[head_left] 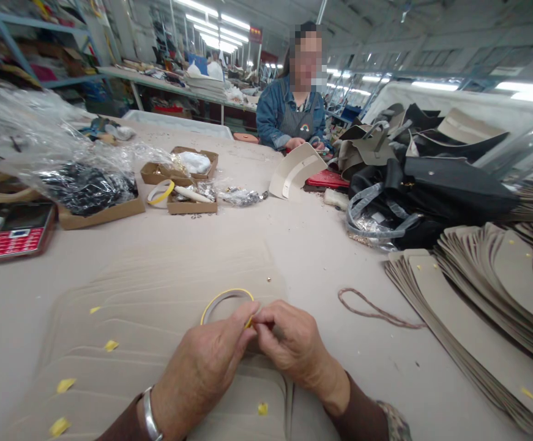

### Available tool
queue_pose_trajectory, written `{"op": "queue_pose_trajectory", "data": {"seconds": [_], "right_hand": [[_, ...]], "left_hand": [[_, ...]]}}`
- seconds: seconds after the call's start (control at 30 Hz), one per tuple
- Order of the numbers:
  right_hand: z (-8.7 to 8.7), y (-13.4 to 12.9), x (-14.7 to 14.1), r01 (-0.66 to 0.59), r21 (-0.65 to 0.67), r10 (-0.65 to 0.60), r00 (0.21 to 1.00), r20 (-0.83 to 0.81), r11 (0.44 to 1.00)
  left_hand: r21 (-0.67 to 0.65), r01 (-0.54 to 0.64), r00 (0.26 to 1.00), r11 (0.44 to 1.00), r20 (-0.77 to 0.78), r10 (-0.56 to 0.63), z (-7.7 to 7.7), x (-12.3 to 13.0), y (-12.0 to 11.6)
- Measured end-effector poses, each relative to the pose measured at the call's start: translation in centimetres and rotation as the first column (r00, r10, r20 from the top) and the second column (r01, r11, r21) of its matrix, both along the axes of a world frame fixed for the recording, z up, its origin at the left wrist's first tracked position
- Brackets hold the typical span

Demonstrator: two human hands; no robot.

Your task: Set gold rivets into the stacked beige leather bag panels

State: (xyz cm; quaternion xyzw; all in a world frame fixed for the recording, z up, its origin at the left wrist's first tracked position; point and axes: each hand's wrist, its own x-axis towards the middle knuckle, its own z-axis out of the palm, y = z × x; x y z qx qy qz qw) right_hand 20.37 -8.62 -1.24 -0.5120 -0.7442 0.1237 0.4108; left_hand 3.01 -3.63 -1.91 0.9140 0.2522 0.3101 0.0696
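Between both hands is a roll of yellow tape (227, 291), its ring standing up behind my fingers. My left hand (202, 355) is closed around the near side of the roll. At the roll's edge, my right hand (291, 340) pinches with thumb and forefinger; what lies in that pinch is hidden. Under my hands are overlapping beige leather-like panels (156, 306), several bearing small yellow tape pieces (111, 346). A tiny metal stud (268, 279) lies just beyond my right hand.
Stacked beige panels (468, 318) and a black bag (450, 190) fill the right side. A cord loop (376, 311) lies nearer. Cardboard boxes (193, 207), another tape roll (160, 193) and a red phone (21, 231) are left. A co-worker (294, 110) sits across the table.
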Motion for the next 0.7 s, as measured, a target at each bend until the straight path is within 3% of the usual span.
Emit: {"op": "queue_pose_trajectory", "data": {"seconds": [0.17, 0.3, 0.4, 0.53, 0.63, 0.7], "right_hand": [[-0.2, 0.0, -0.1, 0.080, 0.063, -0.085, 0.993, 0.079, 0.995], [0.1, -0.1, -0.4, 0.116, 0.082, -0.118, 0.993, 0.026, 0.990], [0.5, -0.3, -0.9, 0.174, -0.094, -0.185, 0.976, -0.113, 0.980], [0.7, 0.1, -1.0, 0.184, -0.441, -0.354, 0.871, -0.341, 0.879], [0.4, 0.8, 0.1, 0.234, -0.519, -0.466, 0.800, -0.378, 0.822], [-0.1, 1.3, 1.2, 0.290, -0.488, -0.503, 0.771, -0.389, 0.823]], "left_hand": [[-0.112, 0.027, 1.000, 0.993, 0.012, -0.026, -0.1, 0.0, -0.2], [-0.205, 0.004, 1.000, 0.979, -0.011, -0.006, 0.2, 0.0, -0.1], [-0.210, -0.011, 1.000, 0.978, -0.031, 0.005, 0.6, 0.1, -0.2], [-0.111, 0.008, 0.999, 0.994, 0.050, -0.003, 1.2, 0.4, -0.9], [-0.046, 0.016, 0.998, 0.999, 0.061, -0.013, 1.5, 0.6, -1.1], [-0.016, -0.049, 0.999, 0.999, -0.003, 0.049, 1.7, 0.6, -0.6]]}}
